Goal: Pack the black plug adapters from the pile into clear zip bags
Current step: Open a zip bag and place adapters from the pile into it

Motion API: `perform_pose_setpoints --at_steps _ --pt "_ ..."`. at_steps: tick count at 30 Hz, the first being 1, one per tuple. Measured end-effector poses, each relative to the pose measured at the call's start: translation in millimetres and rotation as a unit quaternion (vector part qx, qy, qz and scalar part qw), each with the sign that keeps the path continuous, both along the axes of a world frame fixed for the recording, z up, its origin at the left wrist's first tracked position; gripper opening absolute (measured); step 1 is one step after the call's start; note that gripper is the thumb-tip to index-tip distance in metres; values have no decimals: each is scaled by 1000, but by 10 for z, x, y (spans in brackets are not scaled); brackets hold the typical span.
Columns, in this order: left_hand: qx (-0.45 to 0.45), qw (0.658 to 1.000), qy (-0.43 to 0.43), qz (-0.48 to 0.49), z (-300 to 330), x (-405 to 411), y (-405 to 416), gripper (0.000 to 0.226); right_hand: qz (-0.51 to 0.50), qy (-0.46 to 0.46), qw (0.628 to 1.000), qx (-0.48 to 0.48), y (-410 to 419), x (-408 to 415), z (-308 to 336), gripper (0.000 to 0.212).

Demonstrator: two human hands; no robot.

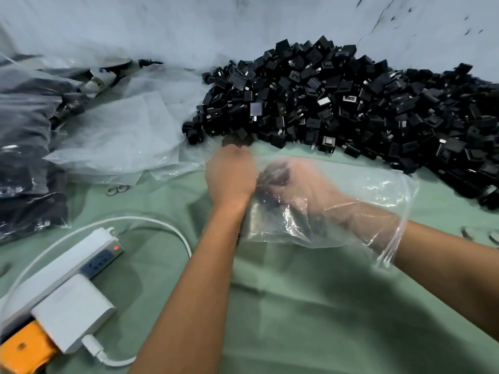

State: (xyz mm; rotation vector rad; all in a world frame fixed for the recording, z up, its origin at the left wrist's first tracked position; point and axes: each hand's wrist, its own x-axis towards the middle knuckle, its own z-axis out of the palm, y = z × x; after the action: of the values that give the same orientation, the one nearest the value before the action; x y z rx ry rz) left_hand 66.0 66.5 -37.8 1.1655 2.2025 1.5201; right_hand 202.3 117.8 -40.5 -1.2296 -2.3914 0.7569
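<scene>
Your table is covered by a pale green cloth (pixel 297 306), and beyond both your hands a broad heap of small black plug adapters (pixel 337 103) lies on it, stretching off past your right wrist. Left of your left hand lie loose sheets of clear plastic film (pixel 121 136), and farther that way bulging clear bags (pixel 27 157) filled with dark pieces. Near your left forearm sits a white power strip (pixel 67 265) with a red light lit and a white charger block (pixel 70 311) plugged in.

Your right hand (pixel 305 187) is inside a clear zip bag (pixel 351 206), fingers curled around what seem to be dark adapters, blurred by the film. Your left hand (pixel 231 174), touching the bag's near edge, is curled and pinches a couple of black adapters (pixel 237 139) at the heap's edge.
</scene>
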Motion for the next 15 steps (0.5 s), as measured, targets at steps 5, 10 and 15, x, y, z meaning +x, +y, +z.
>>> perform_pose_setpoints --at_steps 5,10,15 --pt "2 997 -78 -10 -20 -51 11 40 -28 123 987 -103 -93 -30 -110 27" --pt "41 951 -306 -1 -4 -153 21 33 -63 167 978 -112 -170 -45 -110 32" --pt "90 859 -503 21 37 -307 -17 32 -110 196 958 -178 -214 -171 -54 18"
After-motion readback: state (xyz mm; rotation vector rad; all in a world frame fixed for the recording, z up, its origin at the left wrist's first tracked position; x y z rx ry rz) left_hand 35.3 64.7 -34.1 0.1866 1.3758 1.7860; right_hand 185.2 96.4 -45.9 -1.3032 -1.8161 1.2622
